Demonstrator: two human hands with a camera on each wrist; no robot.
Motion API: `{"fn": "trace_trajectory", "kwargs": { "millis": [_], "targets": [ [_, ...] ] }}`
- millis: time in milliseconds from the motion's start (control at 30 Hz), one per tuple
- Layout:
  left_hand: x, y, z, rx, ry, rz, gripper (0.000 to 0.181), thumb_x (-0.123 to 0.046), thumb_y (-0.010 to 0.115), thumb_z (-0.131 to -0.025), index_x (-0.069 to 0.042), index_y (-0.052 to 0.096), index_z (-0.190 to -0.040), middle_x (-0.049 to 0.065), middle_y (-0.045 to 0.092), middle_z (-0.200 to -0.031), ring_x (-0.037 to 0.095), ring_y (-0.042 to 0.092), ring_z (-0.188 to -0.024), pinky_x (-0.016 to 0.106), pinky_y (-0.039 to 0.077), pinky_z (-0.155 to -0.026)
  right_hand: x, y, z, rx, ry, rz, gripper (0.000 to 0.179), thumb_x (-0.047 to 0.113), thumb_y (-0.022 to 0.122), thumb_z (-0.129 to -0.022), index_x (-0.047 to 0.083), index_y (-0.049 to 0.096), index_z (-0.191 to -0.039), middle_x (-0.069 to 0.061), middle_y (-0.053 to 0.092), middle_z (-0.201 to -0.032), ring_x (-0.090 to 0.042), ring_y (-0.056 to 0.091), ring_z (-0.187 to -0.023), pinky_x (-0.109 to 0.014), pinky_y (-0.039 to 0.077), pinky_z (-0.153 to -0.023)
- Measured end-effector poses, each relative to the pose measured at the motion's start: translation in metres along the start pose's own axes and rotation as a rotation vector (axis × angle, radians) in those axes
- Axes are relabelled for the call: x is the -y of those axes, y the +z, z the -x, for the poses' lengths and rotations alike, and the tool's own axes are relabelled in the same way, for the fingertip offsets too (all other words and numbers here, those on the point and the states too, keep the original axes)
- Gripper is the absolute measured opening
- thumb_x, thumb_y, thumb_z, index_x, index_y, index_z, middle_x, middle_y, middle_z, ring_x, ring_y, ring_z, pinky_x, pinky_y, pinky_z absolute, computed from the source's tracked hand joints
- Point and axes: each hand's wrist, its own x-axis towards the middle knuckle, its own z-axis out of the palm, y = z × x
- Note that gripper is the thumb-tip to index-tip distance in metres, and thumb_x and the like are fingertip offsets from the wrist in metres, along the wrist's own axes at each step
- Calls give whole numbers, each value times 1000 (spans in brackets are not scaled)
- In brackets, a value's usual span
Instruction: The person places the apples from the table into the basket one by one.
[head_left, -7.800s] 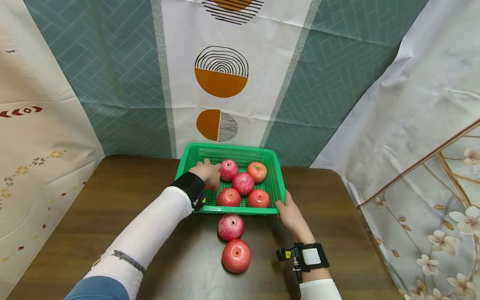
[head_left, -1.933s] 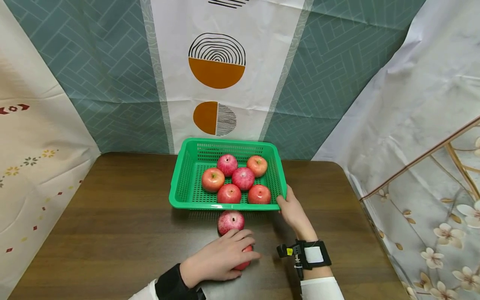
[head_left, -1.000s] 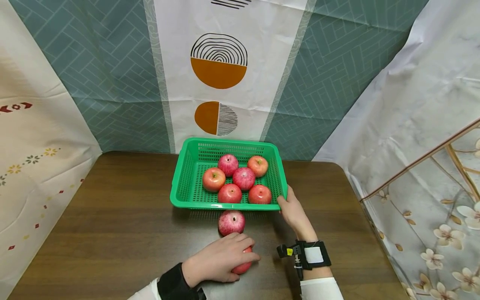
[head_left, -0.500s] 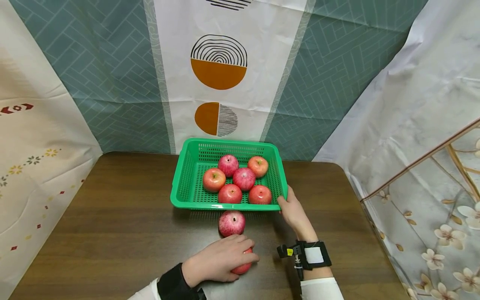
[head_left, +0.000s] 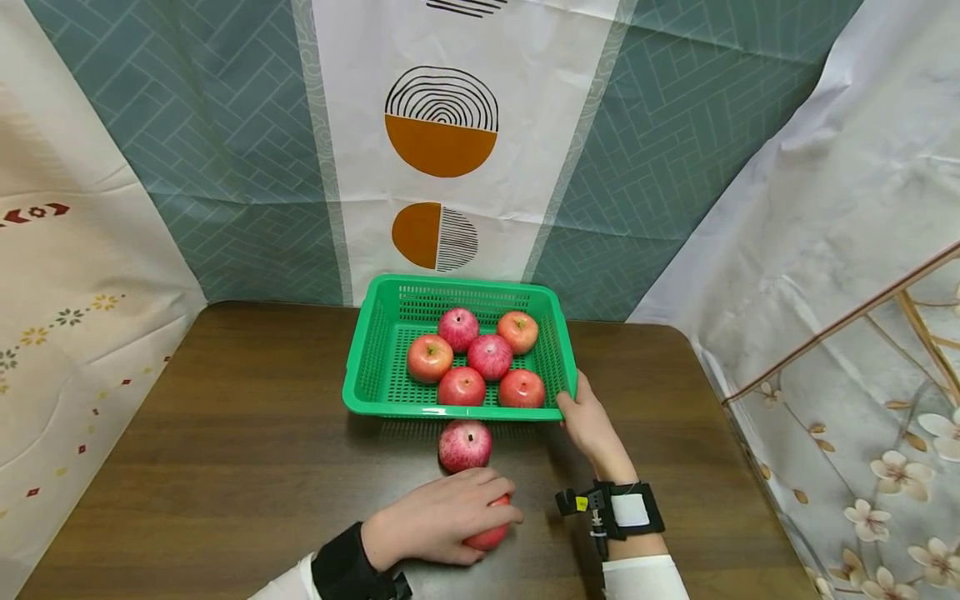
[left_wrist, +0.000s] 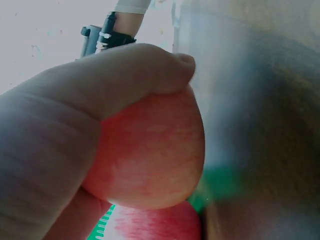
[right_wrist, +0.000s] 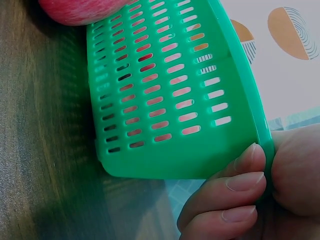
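My left hand grips a red apple on the table's near side, palm over it and fingers curled round. In the left wrist view the thumb lies along the top of this apple. Just beyond it a darker, speckled red apple sits before the basket's front wall. My right hand holds the green plastic basket by its front right corner. In the right wrist view its fingers curl under the basket's rim. Several red apples lie inside the basket.
The brown wooden table reaches back to a patterned cloth hung right behind the basket. Flowered cloths flank the right side, and a cream cloth the left. A black strap with a camera sits on the right wrist.
Earlier the left hand was in the basket on an apple at its left side. That apple now lies there released, and the left hand has come back to the near apple. The right hand keeps its hold.
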Motion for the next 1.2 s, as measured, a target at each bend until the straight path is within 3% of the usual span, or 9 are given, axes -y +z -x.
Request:
{"fn": "trace_trajectory", "kwargs": {
  "millis": [233, 467, 633, 933, 1200],
  "targets": [
    [-2, -11, -1, -38, 5, 30, 51, -35, 78, -77, -23, 58, -122, -3, 49, -120, 12, 43, -110, 27, 42, -99, 0, 0, 0, -8, -7, 5, 57, 16, 39, -102, 6, 18, -155, -20, 53, -116, -27, 52, -80, -34, 43, -69],
    [-2, -25, 2, -87, -3, 77, 48, -35, 75, -78, -22, 59, -121, -3, 48, -120, 9, 44, -106, 19, 48, -81, -2, 1, 0, -15, -27, 0, 56, 14, 40, -102, 6, 20, -154, -19, 53, -116, -27, 51, -80, -33, 43, -68],
    [0, -35, 5, -115, -14, 68, 48, -35, 73, -77, -23, 58, -120, -4, 49, -119, 8, 45, -103, 19, 48, -78, -3, 1, 1, -15, -37, 0, 55, 13, 40, -102, 5, 21, -153, -19, 53, -116, -26, 51, -79, -33, 43, -68],
    [6, -53, 12, -143, -89, 12, 56, -39, 75, -75, -21, 57, -125, -4, 52, -123, 9, 46, -110, 27, 52, -86, -5, 0, 0, -16, -41, 6, 55, 13, 40, -102, 5, 21, -153, -19, 53, -112, -26, 51, -77, -33, 42, -66],
    [17, -74, 21, -234, -133, 15, 53, -35, 77, -74, -22, 57, -121, -6, 52, -123, 8, 44, -113, 28, 52, -85, -4, 1, 0, -13, -27, 15, 55, 16, 40, -102, 7, 21, -153, -17, 52, -115, -27, 52, -83, -33, 43, -69]
  ]
}}
